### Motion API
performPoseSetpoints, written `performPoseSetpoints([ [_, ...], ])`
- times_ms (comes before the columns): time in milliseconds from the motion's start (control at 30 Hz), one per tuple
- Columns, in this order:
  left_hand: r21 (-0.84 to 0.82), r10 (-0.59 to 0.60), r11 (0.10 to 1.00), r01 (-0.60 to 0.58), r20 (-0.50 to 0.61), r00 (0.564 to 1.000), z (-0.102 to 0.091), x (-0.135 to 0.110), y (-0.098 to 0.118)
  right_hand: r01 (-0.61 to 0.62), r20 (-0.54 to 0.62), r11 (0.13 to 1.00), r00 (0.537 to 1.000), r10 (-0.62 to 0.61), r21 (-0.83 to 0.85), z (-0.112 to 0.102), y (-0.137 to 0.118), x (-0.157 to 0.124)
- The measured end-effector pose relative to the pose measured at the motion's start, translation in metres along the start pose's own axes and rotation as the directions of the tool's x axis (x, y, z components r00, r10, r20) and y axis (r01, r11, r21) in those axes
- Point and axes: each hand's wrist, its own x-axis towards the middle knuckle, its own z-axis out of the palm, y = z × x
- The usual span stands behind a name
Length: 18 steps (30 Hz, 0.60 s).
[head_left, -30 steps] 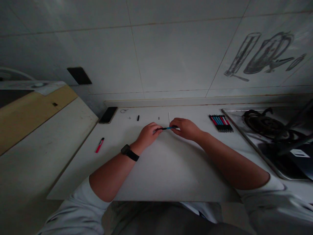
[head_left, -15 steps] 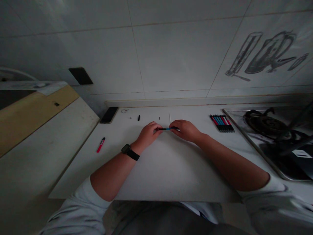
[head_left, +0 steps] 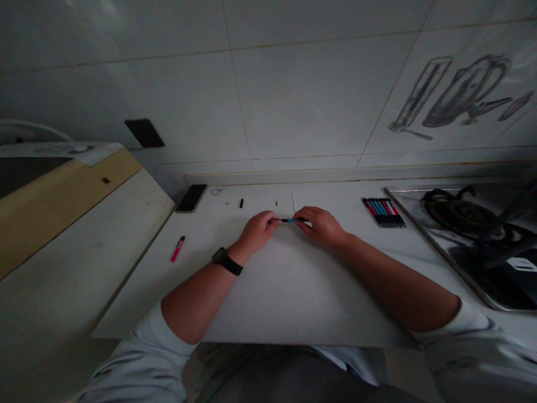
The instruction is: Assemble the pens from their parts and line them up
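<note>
A blue and black pen (head_left: 289, 220) lies level between my two hands, over the middle of the white counter. My left hand (head_left: 260, 228), with a black watch on its wrist, pinches the pen's left end. Closed on the right end is my right hand (head_left: 318, 224), whose fingers partly cover it. Just beyond the hands are a thin white stick (head_left: 294, 202), a tiny dark piece (head_left: 276, 204) and a short black piece (head_left: 241, 203). A very small pale part (head_left: 227, 203) sits further left.
A row of red, blue and black pens (head_left: 383, 212) lies at the right, beside a gas stove (head_left: 461, 215). On the left are a phone (head_left: 191, 198), a thin ring-like piece (head_left: 217, 191) and a red marker-like item (head_left: 178, 248). A tiled wall (head_left: 302, 106) rises behind the counter.
The whole view has shifted slightly, so things appear a little further right. Both hands keep hold of the pen in nearly the same pose.
</note>
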Motion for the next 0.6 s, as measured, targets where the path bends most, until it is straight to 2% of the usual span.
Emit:
performPoseSetpoints([
  [167, -0.058, 0.018, 0.998, -0.020, -0.033, 0.999, 0.003, 0.000, -0.004, 0.007, -0.010, 1.000, 1.000, -0.007, -0.001, 0.005, 0.001, -0.001],
  [300, -0.084, -0.034, 0.996, 0.029, -0.062, 0.997, 0.003, 0.000, -0.007, 0.018, -0.035, 1.000, 0.999, -0.019, -0.008, 0.006, 0.003, -0.002],
  [433, -0.015, -0.091, 0.996, 0.091, 0.000, 0.996, 0.002, 0.000, -0.007, 0.025, -0.044, 0.999, 0.999, -0.026, -0.022, 0.007, 0.005, -0.003],
  [500, 0.009, -0.080, 0.997, 0.080, 0.024, 0.996, 0.002, 0.000, -0.009, 0.032, -0.047, 0.999, 0.998, -0.033, -0.033, 0.007, 0.006, -0.003],
  [600, -0.028, -0.011, 1.000, 0.010, -0.016, 1.000, 0.004, 0.000, -0.011, 0.038, -0.055, 0.998, 0.998, -0.040, -0.044, 0.007, 0.007, -0.003],
])
